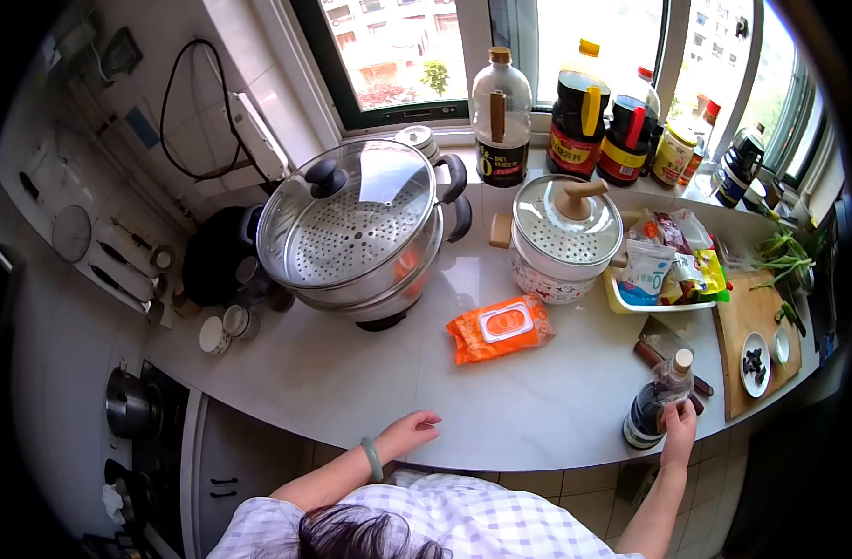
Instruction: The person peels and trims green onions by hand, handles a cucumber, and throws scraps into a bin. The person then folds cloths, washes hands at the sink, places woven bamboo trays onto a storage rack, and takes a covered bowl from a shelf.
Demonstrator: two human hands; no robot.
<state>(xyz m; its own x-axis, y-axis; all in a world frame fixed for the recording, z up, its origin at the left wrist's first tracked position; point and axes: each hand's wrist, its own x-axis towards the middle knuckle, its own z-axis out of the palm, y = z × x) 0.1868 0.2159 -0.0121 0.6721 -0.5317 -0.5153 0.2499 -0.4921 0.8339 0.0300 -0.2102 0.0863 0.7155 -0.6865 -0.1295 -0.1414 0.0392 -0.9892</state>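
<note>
Nearest to me are some strands of my hair (351,538), and under them is my checked shirt (501,512). My right hand (680,430), at 4 o'clock, has its fingers bent in around the side of the dark bottle (648,407), so they are mostly closed. I cannot tell how hard they squeeze, because the bottle hides some of the grip. The bottle is at 4 o'clock too, near the front edge of the counter (501,410), with its pale cap (683,360) on top. It looks upright, but I cannot tell if its bottom touches the counter. My left hand (408,433), at 6 o'clock, holds nothing; its fingers are a little bent and loose, near the edge. To hold the bottle well, I think my fingers should wrap low and snug around its fat part, and it should stay straight up and not hang over the edge. A brown-handled thing that looks like a knife (664,337) lies just behind it, so I should keep my fingers off that. The cutting board (730,335) is past it, toward 3 o'clock, with a white dish (756,341) of dark bits that I should not bump. The orange wipes pack (502,331) sits well apart from the bottle, near the middle, toward 4 o'clock.
</note>
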